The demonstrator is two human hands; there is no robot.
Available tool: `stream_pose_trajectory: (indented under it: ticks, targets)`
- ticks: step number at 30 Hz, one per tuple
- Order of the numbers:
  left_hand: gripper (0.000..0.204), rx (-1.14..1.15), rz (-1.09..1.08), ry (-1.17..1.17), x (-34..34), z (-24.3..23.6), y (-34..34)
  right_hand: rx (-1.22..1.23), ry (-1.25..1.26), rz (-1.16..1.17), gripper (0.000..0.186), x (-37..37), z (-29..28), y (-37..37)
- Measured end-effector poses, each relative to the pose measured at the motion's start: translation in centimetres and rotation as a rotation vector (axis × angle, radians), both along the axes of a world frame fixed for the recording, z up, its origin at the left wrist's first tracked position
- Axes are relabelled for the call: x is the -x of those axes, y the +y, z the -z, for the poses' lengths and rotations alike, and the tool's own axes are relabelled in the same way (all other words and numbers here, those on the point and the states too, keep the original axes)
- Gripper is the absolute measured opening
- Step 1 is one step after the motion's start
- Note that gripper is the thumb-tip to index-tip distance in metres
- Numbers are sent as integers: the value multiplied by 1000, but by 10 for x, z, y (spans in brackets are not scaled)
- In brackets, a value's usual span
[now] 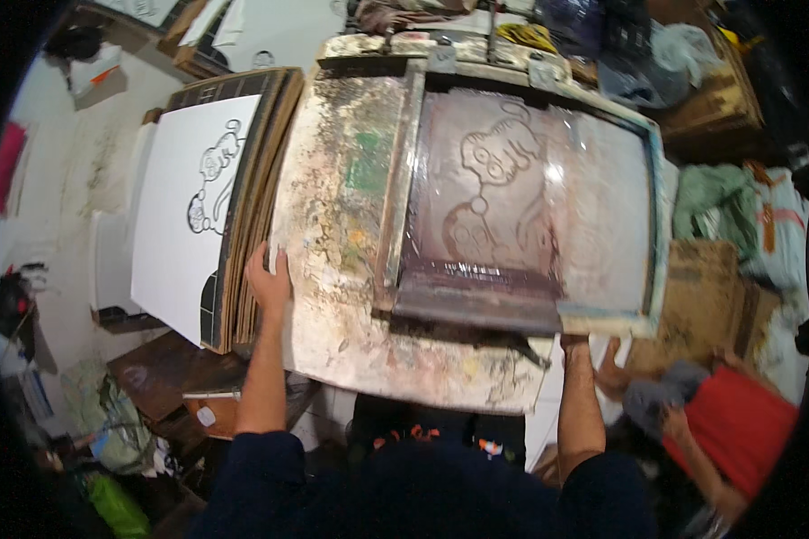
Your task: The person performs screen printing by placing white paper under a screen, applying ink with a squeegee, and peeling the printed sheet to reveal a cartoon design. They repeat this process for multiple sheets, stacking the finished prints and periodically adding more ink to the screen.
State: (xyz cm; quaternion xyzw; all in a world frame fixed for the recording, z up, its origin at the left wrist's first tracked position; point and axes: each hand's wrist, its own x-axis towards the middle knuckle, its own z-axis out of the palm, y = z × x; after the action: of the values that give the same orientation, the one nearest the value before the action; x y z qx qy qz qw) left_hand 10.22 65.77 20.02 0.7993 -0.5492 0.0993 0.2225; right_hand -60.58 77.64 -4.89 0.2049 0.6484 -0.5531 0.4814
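A screen printing frame [653, 225] lies on a paint-stained board [333, 305]. Its mesh carries a cartoon animal line drawing, with dark ink pooled along the near side. A long squeegee [476, 305] rests on the mesh at that near end. My left hand [268, 277] is at the board's left edge, thumb and fingers apart, beside a stack of cardboard panels [252, 234]. On that stack lies a white sheet [175, 198] printed with a black cartoon drawing. My right hand [575, 341] reaches under the frame's near right corner, its fingers hidden there.
Cardboard boxes [683, 296] and plastic bags [679, 63] crowd the right side. A person in a red shirt [737, 427] sits low at the right. More printed sheets [279, 31] lie at the back left. A dark wooden table [162, 373] stands at the lower left.
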Motion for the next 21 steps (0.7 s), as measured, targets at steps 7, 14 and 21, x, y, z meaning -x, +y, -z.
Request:
stream_pose_trajectory:
  ticks: [7, 14, 21]
  targets:
    - [58, -313, -40, 1765, 150, -26, 68, 165, 1778, -713, 51, -170, -302, 3]
    - [73, -341, -255, 2298, 197, -75, 20, 485, 2051, -1144, 60, -302, -377, -64]
    - [86, -129, 187, 2334, 194, -226, 3, 641, 2320, -855, 57, -275, -481, -138]
